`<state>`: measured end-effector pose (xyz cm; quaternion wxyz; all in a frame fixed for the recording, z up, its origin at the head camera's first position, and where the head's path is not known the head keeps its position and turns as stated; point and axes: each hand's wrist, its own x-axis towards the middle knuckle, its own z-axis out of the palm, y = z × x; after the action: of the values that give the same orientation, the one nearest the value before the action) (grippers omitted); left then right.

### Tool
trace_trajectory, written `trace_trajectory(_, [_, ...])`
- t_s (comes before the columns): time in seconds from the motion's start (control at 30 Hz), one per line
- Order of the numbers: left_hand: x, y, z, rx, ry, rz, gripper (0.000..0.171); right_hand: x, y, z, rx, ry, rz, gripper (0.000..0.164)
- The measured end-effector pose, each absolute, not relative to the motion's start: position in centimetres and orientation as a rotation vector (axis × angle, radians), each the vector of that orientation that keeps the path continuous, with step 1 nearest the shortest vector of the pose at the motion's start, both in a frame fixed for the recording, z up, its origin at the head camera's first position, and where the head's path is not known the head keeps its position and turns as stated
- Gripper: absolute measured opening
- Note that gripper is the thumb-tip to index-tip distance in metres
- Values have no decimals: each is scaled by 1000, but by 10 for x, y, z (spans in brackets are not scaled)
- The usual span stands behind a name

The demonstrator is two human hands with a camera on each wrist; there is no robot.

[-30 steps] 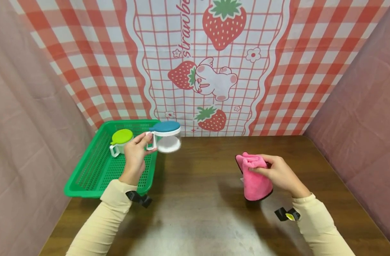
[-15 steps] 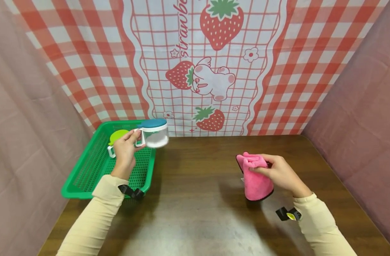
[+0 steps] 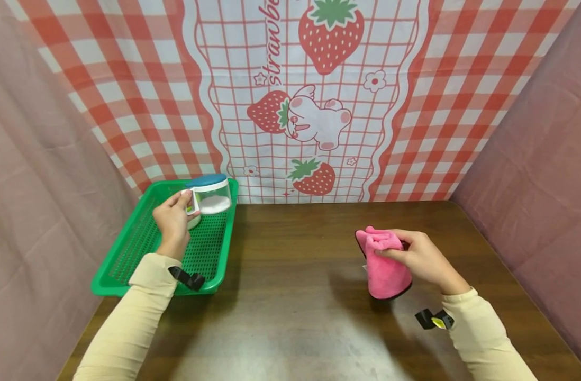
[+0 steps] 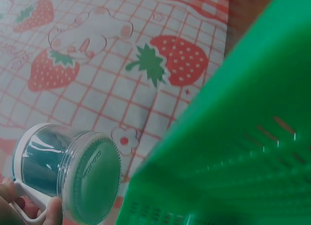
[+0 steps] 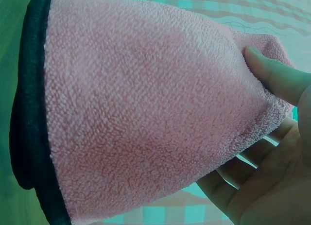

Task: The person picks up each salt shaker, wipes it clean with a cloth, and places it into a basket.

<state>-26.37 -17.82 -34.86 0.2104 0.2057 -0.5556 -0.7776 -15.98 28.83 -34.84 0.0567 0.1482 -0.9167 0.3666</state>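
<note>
By its white handle, my left hand holds a clear seasoning jar with a blue lid and white contents. The jar hangs over the back of the green basket. In the left wrist view, the underside of the jar faces the camera beside the basket wall. Behind my hand, the second jar in the basket is mostly hidden. On the right, my right hand pinches a folded pink cloth with dark edging near its top. That cloth fills most of the right wrist view.
The basket stands at the back left of the brown wooden table. A strawberry-print checkered cloth hangs behind the table. Pink curtains stand at both sides.
My left hand has moved left with the blue-lidded jar, from beside the basket's right rim to over the basket. The right hand and the pink cloth have shifted only slightly right.
</note>
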Motion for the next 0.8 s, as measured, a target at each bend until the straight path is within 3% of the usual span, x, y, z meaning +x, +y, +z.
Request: trace_trajectory(0.8, [-308, -199, -374, 806, -1790, -2023, 36, -161, 291, -352, 401, -2819, 1141, 38])
